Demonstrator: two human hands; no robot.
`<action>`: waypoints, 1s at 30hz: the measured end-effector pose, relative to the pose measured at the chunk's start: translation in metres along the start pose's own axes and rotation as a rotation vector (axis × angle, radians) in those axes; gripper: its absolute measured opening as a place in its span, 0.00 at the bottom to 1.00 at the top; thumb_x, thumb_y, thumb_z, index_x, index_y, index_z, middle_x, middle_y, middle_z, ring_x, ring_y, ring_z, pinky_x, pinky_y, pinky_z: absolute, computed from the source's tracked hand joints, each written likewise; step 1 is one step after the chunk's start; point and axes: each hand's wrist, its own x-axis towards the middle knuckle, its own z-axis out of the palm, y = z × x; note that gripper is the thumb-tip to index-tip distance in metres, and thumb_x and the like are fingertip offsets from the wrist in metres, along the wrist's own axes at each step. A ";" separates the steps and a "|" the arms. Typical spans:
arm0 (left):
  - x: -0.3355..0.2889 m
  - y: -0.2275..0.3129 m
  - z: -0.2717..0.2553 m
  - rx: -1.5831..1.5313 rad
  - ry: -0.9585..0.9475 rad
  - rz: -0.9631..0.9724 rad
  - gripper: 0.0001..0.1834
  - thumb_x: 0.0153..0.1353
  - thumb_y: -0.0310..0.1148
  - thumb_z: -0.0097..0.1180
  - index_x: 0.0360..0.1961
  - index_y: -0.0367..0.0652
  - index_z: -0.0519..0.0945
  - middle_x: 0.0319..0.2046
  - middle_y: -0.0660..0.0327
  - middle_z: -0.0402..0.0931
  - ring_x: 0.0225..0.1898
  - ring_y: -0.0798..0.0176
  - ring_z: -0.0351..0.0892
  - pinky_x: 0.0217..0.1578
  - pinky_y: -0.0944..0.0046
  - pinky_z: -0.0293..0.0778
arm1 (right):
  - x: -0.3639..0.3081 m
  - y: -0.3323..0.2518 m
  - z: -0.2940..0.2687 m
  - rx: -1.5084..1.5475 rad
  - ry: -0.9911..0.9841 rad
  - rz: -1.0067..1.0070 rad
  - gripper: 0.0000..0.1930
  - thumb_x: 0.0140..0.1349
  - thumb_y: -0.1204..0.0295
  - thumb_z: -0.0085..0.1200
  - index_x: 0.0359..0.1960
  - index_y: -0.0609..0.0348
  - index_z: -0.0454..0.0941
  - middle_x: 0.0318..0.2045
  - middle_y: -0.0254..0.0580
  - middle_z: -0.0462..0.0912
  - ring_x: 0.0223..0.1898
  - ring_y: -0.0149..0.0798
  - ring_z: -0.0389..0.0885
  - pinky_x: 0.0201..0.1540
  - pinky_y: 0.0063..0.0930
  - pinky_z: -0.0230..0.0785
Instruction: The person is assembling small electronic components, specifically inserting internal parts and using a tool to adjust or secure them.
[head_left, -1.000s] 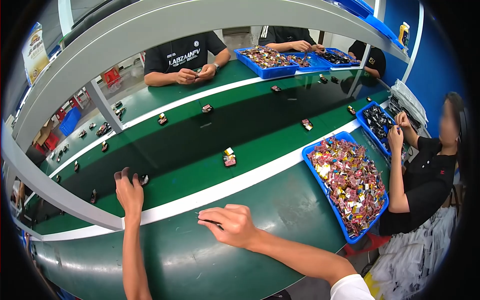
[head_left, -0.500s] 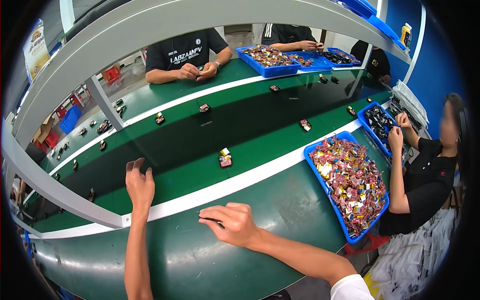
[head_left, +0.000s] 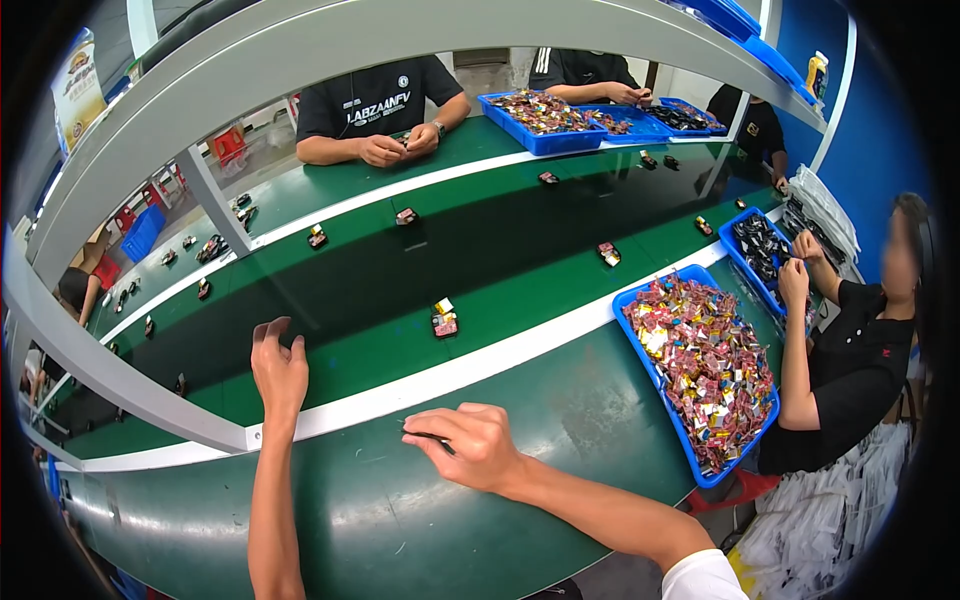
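My left hand (head_left: 279, 370) hovers over the near side of the green belt (head_left: 345, 368), fingers loosely bent and apart, with nothing in it. Above the green worktop, my right hand (head_left: 470, 446) is closed around slim dark tweezers (head_left: 432, 438); their thin tip points left and most of their length is hidden by the fingers. Between and beyond my hands, a small electronic assembly (head_left: 445, 320) lies on the belt, a reddish board with a white and yellow piece. Another such assembly (head_left: 609, 254) rides farther right.
A blue tray (head_left: 665, 395) heaped with small reddish and yellow parts stands on my right. Beyond it, a co-worker (head_left: 850, 340) handles pieces over a second blue tray (head_left: 735, 250). Another person (head_left: 370, 115) works across the belt. A grey frame post (head_left: 130, 370) slants at the left.
The assemblies on the belt have shifted slightly leftward. Both my hands keep nearly the same place and pose. The person across the belt has lowered their hands a little.
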 end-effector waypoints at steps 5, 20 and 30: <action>-0.001 0.000 0.000 -0.013 -0.005 -0.018 0.16 0.56 0.22 0.60 0.48 0.34 0.81 0.45 0.51 0.78 0.21 0.61 0.71 0.34 0.58 0.73 | 0.000 0.001 0.001 -0.003 -0.003 -0.004 0.08 0.48 0.77 0.72 0.30 0.56 0.86 0.31 0.33 0.89 0.16 0.29 0.76 0.19 0.21 0.61; 0.001 0.025 0.011 -0.216 -0.187 -0.166 0.11 0.58 0.26 0.61 0.40 0.31 0.83 0.31 0.55 0.82 0.19 0.66 0.75 0.27 0.63 0.72 | 0.000 0.001 0.000 -0.012 -0.016 0.002 0.08 0.48 0.76 0.72 0.30 0.56 0.86 0.31 0.33 0.89 0.15 0.29 0.76 0.19 0.21 0.62; -0.002 0.100 0.051 -0.322 -0.715 -0.412 0.21 0.61 0.42 0.67 0.24 0.31 0.84 0.16 0.61 0.77 0.13 0.74 0.71 0.12 0.70 0.64 | 0.000 0.000 0.000 0.005 -0.004 0.017 0.08 0.48 0.77 0.72 0.30 0.57 0.86 0.31 0.33 0.89 0.16 0.30 0.77 0.20 0.21 0.63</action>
